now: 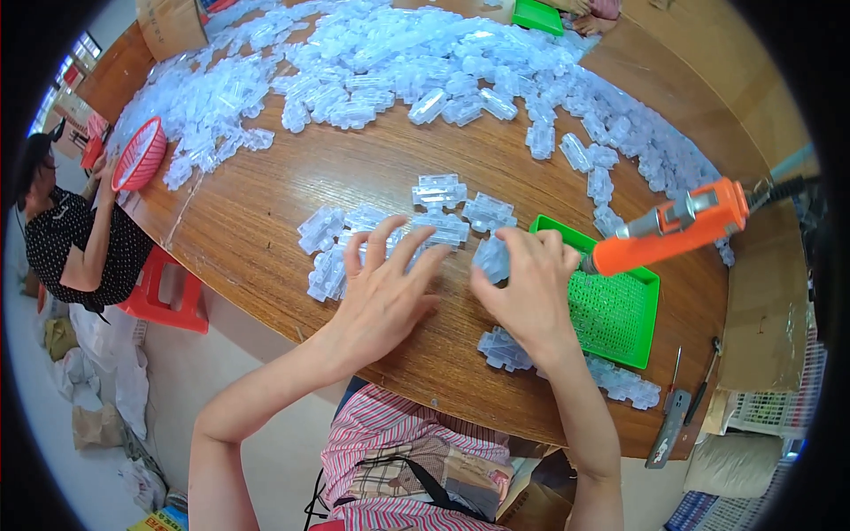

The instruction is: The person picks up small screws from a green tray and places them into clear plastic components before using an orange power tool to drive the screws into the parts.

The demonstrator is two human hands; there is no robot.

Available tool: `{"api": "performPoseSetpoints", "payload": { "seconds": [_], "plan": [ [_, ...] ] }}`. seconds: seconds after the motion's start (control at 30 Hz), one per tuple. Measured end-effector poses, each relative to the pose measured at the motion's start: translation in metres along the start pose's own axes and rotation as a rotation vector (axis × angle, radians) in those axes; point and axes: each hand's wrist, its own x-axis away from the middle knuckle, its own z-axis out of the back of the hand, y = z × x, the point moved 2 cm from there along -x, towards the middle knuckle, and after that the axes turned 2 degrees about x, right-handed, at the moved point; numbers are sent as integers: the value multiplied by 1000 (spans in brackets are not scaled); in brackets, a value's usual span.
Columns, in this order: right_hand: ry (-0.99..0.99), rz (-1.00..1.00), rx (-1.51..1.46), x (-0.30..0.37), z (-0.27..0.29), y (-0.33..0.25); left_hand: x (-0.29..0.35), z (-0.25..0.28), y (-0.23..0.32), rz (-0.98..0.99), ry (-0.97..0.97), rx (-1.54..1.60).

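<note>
My left hand [382, 296] is spread above a small cluster of clear plastic housings [329, 270], its fingertips at the near parts. My right hand [536, 301] is curled, with one clear plastic housing [491, 259] between its thumb and index finger. Just right of its knuckles is the tip of an orange electric screwdriver [673, 232], which points left over a green mesh basket [611, 310]. Small bits lie in that basket, too fine to name. More clear housings [505, 349] lie on the table beneath my right wrist.
A large heap of clear plastic housings [398, 53] covers the far side of the wooden table [257, 195]. Cardboard [761, 292] borders the right edge, near a grey-handled tool [670, 429]. At the left, another person holds a red basket [142, 155] by a red stool [168, 292].
</note>
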Motion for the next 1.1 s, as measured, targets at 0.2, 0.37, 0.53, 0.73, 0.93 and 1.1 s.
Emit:
{"api": "performPoseSetpoints", "payload": {
  "seconds": [0.2, 0.37, 0.53, 0.73, 0.93, 1.1],
  "plan": [
    [-76, -332, -840, 9, 1, 18, -11, -7, 7, -115, 30, 542],
    [-275, -442, -1224, 31, 21, 15, -13, -12, 12, -134, -9, 743],
    [-188, -516, -902, 55, 60, 34, 8, 6, 5, -131, -254, 587],
    [-239, -394, -175, 62, 76, 78, 12, -12, 10, -141, -368, 538],
    [-321, -268, -143, 38, 37, 75, 5, -5, 24, -162, -453, 434],
    [-428, -98, -184, 23, 15, 64, -3, 6, 32, -166, -424, 404]
  ]
}}
